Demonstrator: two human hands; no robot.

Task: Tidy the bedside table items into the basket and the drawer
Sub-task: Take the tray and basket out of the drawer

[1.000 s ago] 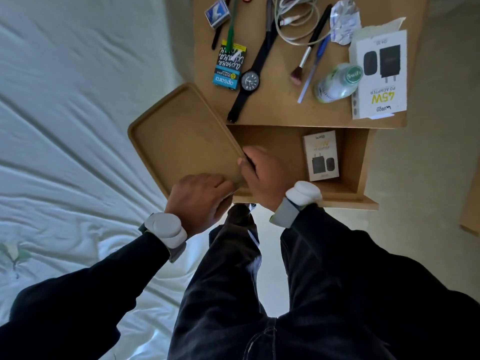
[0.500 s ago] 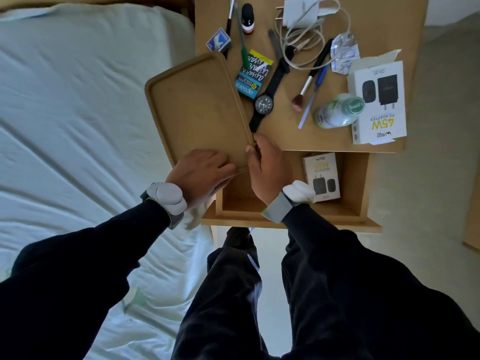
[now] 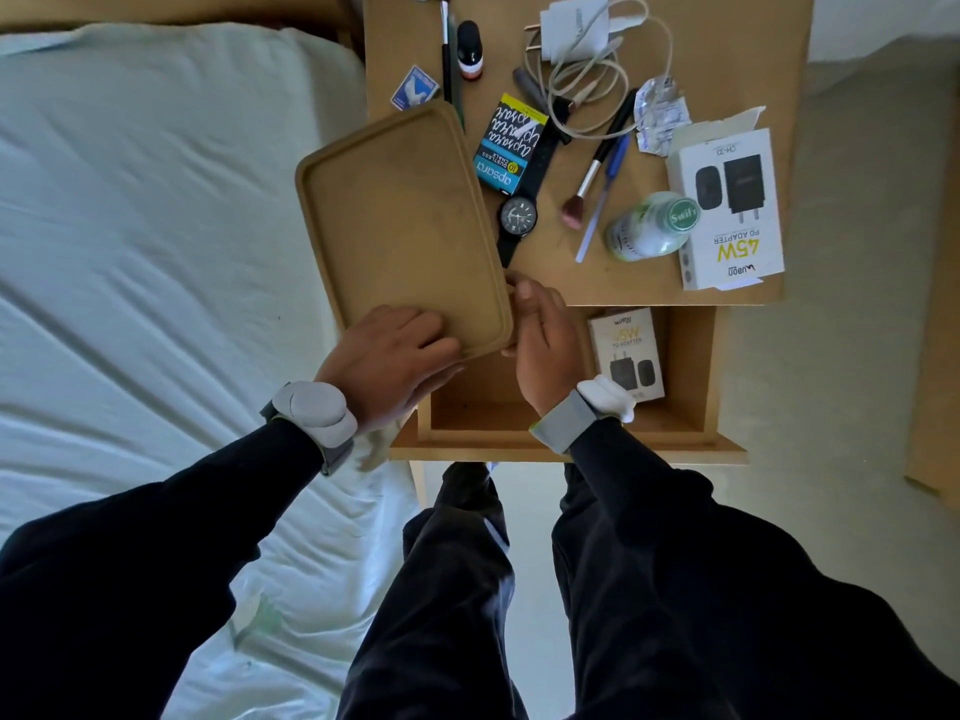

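A shallow tan basket tray (image 3: 400,215) lies tilted over the left edge of the bedside table (image 3: 649,283). My left hand (image 3: 387,358) grips its near short edge. At its near right corner, my right hand (image 3: 540,335) holds the rim. Below the tabletop the drawer (image 3: 691,366) stands open with a small adapter box (image 3: 626,353) inside. On the tabletop lie a black watch (image 3: 518,216), a chalk box (image 3: 510,143), a make-up brush (image 3: 597,166), a blue pen (image 3: 602,197), a small bottle (image 3: 652,226), a white adapter box (image 3: 730,207), a charger with cable (image 3: 576,44).
A bed with a white sheet (image 3: 156,252) lies to the left, partly under the tray. A dropper bottle (image 3: 470,49), a small blue card (image 3: 415,90) and a foil blister pack (image 3: 662,114) sit at the back of the table. Grey floor (image 3: 857,356) runs to the right.
Both hands have carried the tray away from me, from over the bed and drawer front up onto the left part of the tabletop, beside the watch.
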